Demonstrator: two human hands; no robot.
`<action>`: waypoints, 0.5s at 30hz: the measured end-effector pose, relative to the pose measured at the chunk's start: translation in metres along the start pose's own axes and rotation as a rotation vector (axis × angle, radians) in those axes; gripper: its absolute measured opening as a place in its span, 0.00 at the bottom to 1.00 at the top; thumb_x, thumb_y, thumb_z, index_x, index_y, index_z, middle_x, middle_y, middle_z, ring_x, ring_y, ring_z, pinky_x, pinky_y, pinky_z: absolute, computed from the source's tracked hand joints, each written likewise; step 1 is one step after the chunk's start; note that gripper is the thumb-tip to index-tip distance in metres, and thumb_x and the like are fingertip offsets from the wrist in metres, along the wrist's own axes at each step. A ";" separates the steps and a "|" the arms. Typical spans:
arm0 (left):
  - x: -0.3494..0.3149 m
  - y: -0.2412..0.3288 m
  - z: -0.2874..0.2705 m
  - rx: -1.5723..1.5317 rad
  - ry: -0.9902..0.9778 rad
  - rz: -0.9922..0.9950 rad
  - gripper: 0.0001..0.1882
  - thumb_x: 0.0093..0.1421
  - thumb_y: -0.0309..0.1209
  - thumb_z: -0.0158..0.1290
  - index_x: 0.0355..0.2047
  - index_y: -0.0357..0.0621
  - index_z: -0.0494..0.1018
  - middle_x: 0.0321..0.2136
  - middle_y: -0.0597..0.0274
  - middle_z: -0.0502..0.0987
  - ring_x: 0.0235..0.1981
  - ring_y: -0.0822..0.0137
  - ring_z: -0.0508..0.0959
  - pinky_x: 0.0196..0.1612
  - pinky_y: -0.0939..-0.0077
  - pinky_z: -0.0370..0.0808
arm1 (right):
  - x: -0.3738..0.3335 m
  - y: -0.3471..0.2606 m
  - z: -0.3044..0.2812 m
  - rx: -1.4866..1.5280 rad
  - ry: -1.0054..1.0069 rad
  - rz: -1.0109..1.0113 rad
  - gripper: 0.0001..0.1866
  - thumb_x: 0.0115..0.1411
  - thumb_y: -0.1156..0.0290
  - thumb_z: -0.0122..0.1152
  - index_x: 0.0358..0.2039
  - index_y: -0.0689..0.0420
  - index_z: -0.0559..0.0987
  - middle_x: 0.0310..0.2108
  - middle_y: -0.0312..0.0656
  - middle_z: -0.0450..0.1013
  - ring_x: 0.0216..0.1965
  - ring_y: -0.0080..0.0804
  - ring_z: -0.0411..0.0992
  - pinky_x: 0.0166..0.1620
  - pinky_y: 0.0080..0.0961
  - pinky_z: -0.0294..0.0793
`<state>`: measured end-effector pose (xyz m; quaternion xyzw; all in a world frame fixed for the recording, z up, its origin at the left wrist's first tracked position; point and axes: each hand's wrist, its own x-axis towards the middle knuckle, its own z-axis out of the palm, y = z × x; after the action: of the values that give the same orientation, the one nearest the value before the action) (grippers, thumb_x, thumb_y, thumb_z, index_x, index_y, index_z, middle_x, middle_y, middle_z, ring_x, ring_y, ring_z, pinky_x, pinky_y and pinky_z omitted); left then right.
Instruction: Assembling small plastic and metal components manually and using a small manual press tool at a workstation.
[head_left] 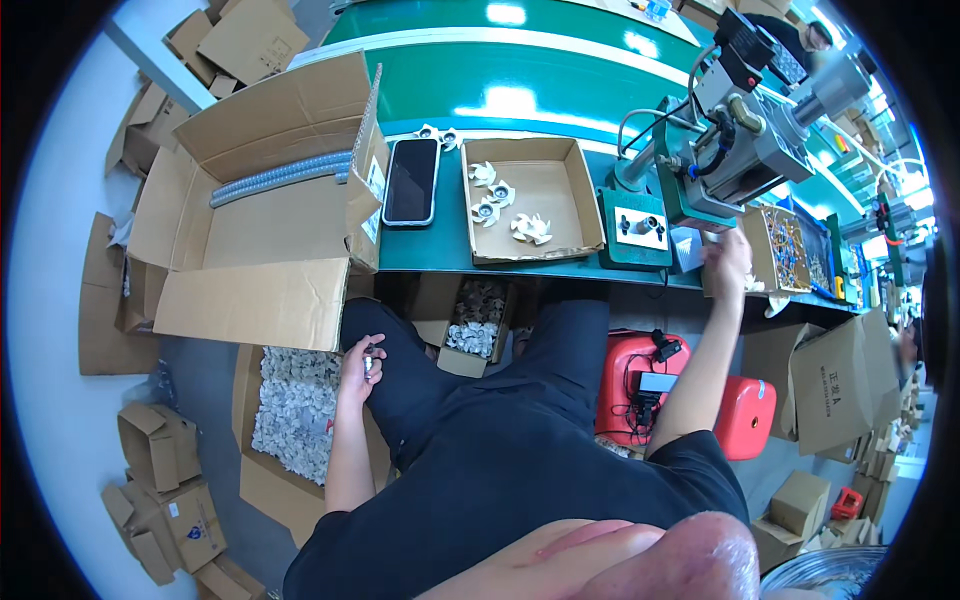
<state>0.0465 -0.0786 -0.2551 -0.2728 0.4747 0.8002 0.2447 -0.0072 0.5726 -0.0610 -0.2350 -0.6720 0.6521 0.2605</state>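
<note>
My left hand (360, 366) rests on my left thigh, fingers curled around a small grey part. Below it an open carton (290, 410) on the floor holds several small white plastic impellers. My right hand (727, 262) reaches up to the bench edge beside a small box of yellowish metal parts (788, 250), just under the green press machine (700, 160); whether it holds anything is blurred. A shallow cardboard tray (530, 200) on the green bench holds several white impellers. The press fixture block (636, 226) stands right of the tray.
A black phone (411, 180) lies on the bench left of the tray. A large open carton (260, 210) stands at the bench's left end. A red stool (690, 390) carrying a charger sits by my right leg. Folded and open cardboard boxes (160, 490) litter the floor around me.
</note>
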 end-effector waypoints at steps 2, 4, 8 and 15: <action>0.003 0.002 0.007 0.064 0.003 -0.015 0.20 0.69 0.43 0.49 0.50 0.41 0.74 0.26 0.62 0.75 0.11 0.80 0.60 0.11 0.84 0.55 | -0.007 0.024 0.020 -0.239 -0.198 -0.029 0.14 0.68 0.62 0.55 0.32 0.60 0.79 0.25 0.33 0.73 0.19 0.22 0.66 0.21 0.21 0.64; 0.006 -0.001 0.013 0.137 0.034 -0.011 0.20 0.69 0.44 0.49 0.50 0.41 0.74 0.26 0.62 0.75 0.10 0.80 0.60 0.11 0.84 0.54 | 0.001 0.052 0.031 -0.498 -0.203 -0.178 0.13 0.67 0.64 0.54 0.33 0.61 0.79 0.26 0.36 0.73 0.19 0.23 0.67 0.21 0.24 0.63; -0.003 -0.004 0.016 0.177 0.088 0.004 0.20 0.69 0.44 0.49 0.50 0.41 0.74 0.25 0.62 0.75 0.09 0.80 0.59 0.10 0.84 0.53 | -0.006 0.048 0.034 -0.595 -0.286 -0.261 0.10 0.66 0.69 0.52 0.33 0.63 0.78 0.26 0.47 0.72 0.23 0.37 0.69 0.27 0.32 0.66; -0.002 -0.006 0.015 0.213 0.135 0.059 0.19 0.69 0.42 0.47 0.49 0.40 0.74 0.23 0.61 0.75 0.09 0.80 0.60 0.09 0.84 0.53 | 0.027 0.077 0.026 -1.006 -0.347 -0.884 0.19 0.69 0.70 0.48 0.59 0.48 0.73 0.34 0.59 0.74 0.37 0.59 0.71 0.44 0.43 0.71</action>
<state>0.0487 -0.0623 -0.2519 -0.2845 0.5804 0.7319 0.2159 -0.0463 0.5740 -0.1367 0.0764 -0.9575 0.1217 0.2502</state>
